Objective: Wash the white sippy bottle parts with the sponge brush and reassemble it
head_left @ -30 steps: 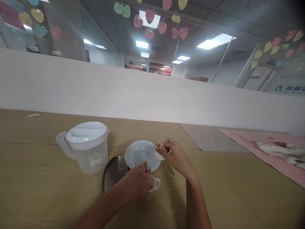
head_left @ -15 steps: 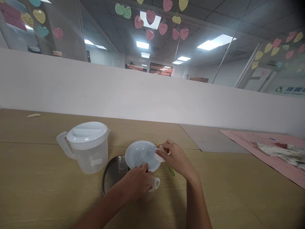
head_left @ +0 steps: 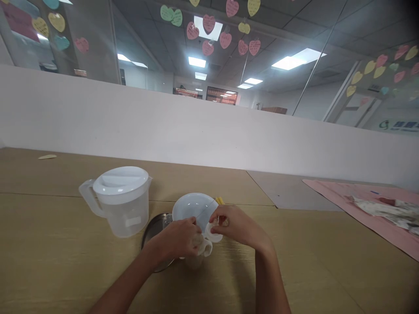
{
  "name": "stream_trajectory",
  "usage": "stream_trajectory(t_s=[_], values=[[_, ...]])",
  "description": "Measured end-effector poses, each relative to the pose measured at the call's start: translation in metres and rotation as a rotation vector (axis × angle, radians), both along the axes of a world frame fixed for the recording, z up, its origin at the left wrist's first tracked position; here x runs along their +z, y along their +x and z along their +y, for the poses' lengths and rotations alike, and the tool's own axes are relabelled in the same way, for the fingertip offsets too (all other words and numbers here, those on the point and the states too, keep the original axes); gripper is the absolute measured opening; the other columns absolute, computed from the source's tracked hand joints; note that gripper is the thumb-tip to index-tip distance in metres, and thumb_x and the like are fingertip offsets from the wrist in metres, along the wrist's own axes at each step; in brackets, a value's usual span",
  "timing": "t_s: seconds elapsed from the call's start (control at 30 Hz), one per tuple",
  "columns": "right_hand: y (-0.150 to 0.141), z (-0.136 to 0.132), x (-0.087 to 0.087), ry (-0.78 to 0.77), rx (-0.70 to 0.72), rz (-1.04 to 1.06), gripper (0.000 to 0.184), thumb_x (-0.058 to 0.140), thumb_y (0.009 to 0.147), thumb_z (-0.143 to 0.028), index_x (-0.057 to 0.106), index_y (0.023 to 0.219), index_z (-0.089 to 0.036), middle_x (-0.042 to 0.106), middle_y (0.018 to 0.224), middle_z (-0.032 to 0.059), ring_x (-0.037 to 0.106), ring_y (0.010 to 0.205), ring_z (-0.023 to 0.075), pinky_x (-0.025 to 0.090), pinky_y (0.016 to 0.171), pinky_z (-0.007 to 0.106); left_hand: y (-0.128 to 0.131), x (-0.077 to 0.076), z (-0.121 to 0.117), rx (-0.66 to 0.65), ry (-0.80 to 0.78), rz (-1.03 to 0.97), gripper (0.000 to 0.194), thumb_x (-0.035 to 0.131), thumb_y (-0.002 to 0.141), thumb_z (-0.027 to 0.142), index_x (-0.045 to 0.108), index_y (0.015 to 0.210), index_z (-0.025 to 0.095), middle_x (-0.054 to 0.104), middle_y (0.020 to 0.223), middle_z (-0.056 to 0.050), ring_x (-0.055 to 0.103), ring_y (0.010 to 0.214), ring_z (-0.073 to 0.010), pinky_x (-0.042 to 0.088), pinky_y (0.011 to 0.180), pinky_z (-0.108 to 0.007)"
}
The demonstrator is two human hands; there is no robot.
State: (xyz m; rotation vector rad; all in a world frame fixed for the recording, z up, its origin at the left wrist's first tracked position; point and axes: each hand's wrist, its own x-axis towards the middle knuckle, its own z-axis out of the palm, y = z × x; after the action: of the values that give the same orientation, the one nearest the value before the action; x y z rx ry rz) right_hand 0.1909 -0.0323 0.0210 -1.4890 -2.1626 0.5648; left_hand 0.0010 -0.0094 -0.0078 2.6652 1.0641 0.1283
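Note:
My left hand (head_left: 183, 237) is closed, fingers bent down over a small clear cup with a handle (head_left: 207, 248); what the fingertips grip is mostly hidden. A translucent round piece shows under them. My right hand (head_left: 240, 226) pinches a small white translucent cup (head_left: 214, 234), tilted beside the handled cup. Behind both hands sits a white bowl (head_left: 188, 203), with a thin line like a rod across it. Yellow handle ends (head_left: 219, 200) stick out at its right edge. Partly under my left forearm lies a round metal tray (head_left: 151, 231) with a small clear cup (head_left: 166, 219).
A translucent lidded pitcher (head_left: 126, 213) stands to the left. On the right, a pink cloth (head_left: 330, 194) bears a crumpled, stained white cloth (head_left: 382, 209). A white wall (head_left: 196, 135) with glass above closes off the table's back. A pale flat piece (head_left: 47, 156) lies at the far left.
My right hand has come left and down with the white cup, nearer my left hand. The handled cup has shifted slightly left, and the green handle end by the bowl is now hidden.

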Motion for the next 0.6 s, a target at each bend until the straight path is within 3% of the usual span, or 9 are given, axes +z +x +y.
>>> stream_trajectory(t_s=[0.1, 0.4, 0.6], values=[[-0.006, 0.002, -0.003, -0.059, 0.037, -0.082, 0.014, 0.063, 0.065, -0.02, 0.065, 0.078, -0.02, 0.06, 0.074, -0.0004, 0.053, 0.07, 0.0125, 0.036, 0.059, 0.022, -0.003, 0.003, 0.002, 0.016, -0.076, -0.027, 0.041, 0.052, 0.066, 0.03, 0.058, 0.106, 0.019, 0.06, 0.093, -0.005, 0.058, 0.078, -0.0193, 0.04, 0.062, -0.024], [-0.033, 0.006, -0.01, -0.042, 0.12, -0.18, 0.021, 0.054, 0.065, -0.012, 0.065, 0.081, -0.018, 0.064, 0.084, 0.0006, 0.054, 0.077, 0.0129, 0.033, 0.061, 0.02, -0.005, 0.015, 0.0, 0.059, -0.219, -0.084, 0.033, 0.056, 0.064, 0.027, 0.052, 0.095, 0.02, 0.062, 0.095, -0.001, 0.057, 0.084, -0.0201, 0.039, 0.065, -0.024], [-0.045, 0.005, -0.013, -0.038, 0.123, -0.295, 0.024, 0.05, 0.066, -0.009, 0.067, 0.082, -0.015, 0.066, 0.086, 0.0052, 0.057, 0.08, 0.0158, 0.036, 0.067, 0.022, -0.008, -0.003, 0.012, -0.025, -0.224, -0.089, 0.056, 0.069, 0.051, 0.026, 0.051, 0.104, 0.021, 0.057, 0.11, -0.003, 0.054, 0.097, -0.0232, 0.041, 0.078, -0.026]])
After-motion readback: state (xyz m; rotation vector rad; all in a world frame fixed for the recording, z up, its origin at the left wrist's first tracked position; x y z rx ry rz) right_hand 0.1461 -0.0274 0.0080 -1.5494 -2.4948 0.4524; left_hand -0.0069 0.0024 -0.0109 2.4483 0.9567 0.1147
